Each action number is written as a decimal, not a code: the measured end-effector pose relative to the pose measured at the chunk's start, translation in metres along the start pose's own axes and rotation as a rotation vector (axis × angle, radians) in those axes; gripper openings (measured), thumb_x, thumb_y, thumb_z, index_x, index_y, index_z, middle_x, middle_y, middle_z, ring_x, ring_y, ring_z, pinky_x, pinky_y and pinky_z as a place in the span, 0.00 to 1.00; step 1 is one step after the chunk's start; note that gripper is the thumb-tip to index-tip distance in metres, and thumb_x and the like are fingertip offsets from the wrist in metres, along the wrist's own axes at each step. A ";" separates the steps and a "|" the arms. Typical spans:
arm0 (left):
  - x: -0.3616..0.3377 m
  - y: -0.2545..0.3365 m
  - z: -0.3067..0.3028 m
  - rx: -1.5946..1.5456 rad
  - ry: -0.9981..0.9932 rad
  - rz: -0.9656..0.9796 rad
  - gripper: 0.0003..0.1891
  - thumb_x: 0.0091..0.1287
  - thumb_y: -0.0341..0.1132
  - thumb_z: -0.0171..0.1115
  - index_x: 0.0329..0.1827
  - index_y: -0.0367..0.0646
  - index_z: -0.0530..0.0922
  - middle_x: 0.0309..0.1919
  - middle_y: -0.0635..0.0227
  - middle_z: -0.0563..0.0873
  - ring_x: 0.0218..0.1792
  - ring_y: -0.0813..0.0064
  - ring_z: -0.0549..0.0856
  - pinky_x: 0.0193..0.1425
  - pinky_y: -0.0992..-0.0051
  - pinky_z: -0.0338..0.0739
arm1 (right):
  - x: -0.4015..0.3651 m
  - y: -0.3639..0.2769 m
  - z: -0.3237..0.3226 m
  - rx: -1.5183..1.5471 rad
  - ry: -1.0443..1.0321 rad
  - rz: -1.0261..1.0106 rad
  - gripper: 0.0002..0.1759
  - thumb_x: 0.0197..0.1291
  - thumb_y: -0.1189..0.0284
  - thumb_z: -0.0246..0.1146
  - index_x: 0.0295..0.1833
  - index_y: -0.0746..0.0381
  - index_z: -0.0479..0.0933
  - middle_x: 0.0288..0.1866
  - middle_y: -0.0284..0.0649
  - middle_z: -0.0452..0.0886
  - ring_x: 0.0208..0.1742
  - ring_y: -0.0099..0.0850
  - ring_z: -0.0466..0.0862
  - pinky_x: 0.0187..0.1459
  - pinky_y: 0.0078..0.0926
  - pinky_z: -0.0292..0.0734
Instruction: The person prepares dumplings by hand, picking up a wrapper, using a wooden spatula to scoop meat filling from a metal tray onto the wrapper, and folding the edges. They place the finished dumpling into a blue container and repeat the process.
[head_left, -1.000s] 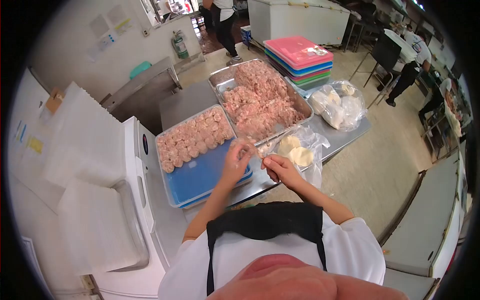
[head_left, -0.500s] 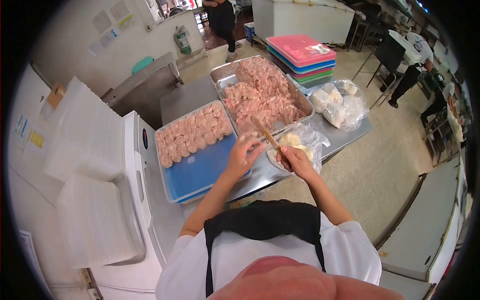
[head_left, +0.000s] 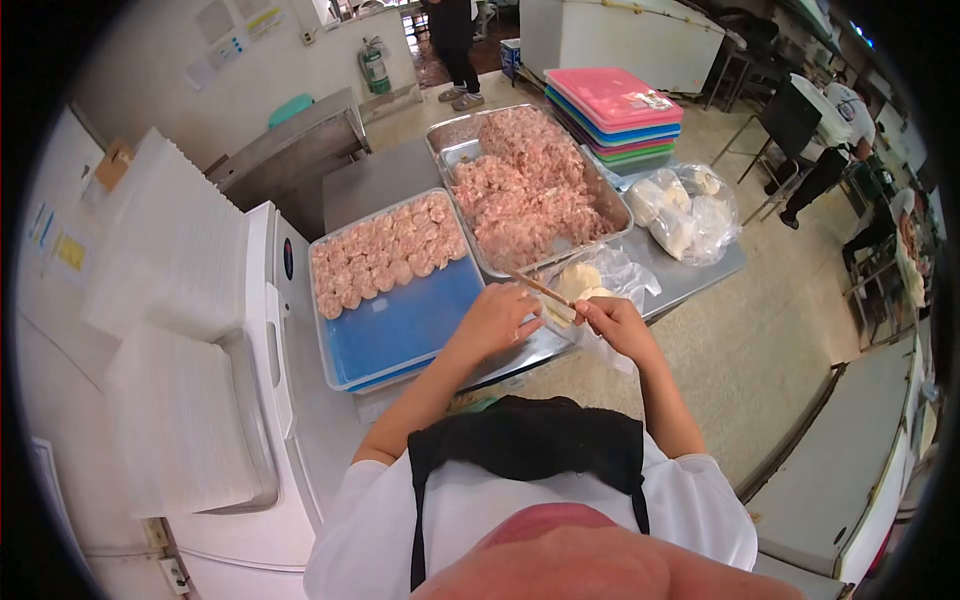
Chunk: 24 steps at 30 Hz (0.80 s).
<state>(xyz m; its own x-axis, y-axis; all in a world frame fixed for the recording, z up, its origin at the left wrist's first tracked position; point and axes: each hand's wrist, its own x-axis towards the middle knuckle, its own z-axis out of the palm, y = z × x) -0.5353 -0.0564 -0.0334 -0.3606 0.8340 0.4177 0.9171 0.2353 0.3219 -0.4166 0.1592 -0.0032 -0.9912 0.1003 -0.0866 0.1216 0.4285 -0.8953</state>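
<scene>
My right hand [head_left: 615,325] is closed around the handle of a flat wooden spatula [head_left: 543,290], whose blade points up and left toward the meat pan. My left hand [head_left: 498,318] is beside the spatula, its fingers curved and the thumb apart, with nothing visible in it. Just beyond my hands, round pale dough wrappers [head_left: 578,277] lie in an opened plastic bag [head_left: 625,275]. Ground meat [head_left: 535,185] is heaped in a large metal pan [head_left: 437,150]. On the left, rows of meat dumplings [head_left: 385,255] fill the far part of a blue-bottomed tray [head_left: 400,325].
Stacked coloured lids [head_left: 610,100] and a clear bag of white dough balls [head_left: 685,215] stand at the table's right side. A white refrigerator [head_left: 285,330] and stacks of white foam trays [head_left: 180,420] are on my left. Other people are farther back.
Both hands have moved slightly, the left nearer to me and the right a little outward. The spatula has drawn back from the meat and lies at a flatter angle.
</scene>
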 end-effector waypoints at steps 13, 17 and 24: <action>0.000 -0.002 0.001 -0.036 0.005 -0.037 0.14 0.62 0.43 0.64 0.47 0.47 0.82 0.43 0.61 0.84 0.46 0.59 0.81 0.50 0.63 0.73 | -0.001 -0.004 0.006 -0.020 -0.019 -0.026 0.23 0.68 0.54 0.57 0.33 0.64 0.82 0.23 0.38 0.77 0.29 0.26 0.75 0.34 0.27 0.70; 0.001 -0.002 0.001 -0.021 0.002 -0.051 0.14 0.62 0.42 0.64 0.47 0.46 0.82 0.42 0.62 0.84 0.46 0.59 0.81 0.49 0.62 0.73 | 0.001 -0.003 0.007 -0.013 -0.029 -0.012 0.23 0.68 0.55 0.57 0.33 0.64 0.83 0.22 0.37 0.76 0.28 0.25 0.74 0.33 0.27 0.70; 0.000 -0.005 0.000 -0.065 0.004 -0.032 0.10 0.61 0.39 0.63 0.40 0.44 0.82 0.41 0.62 0.85 0.44 0.59 0.82 0.48 0.62 0.74 | 0.003 -0.006 0.010 0.015 -0.049 -0.021 0.21 0.68 0.57 0.58 0.34 0.64 0.82 0.22 0.36 0.75 0.28 0.24 0.73 0.32 0.25 0.69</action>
<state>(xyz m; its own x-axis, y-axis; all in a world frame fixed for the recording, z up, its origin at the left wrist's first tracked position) -0.5394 -0.0577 -0.0350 -0.3907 0.8242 0.4099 0.8920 0.2289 0.3898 -0.4206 0.1480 -0.0025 -0.9949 0.0471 -0.0890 0.1006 0.4166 -0.9035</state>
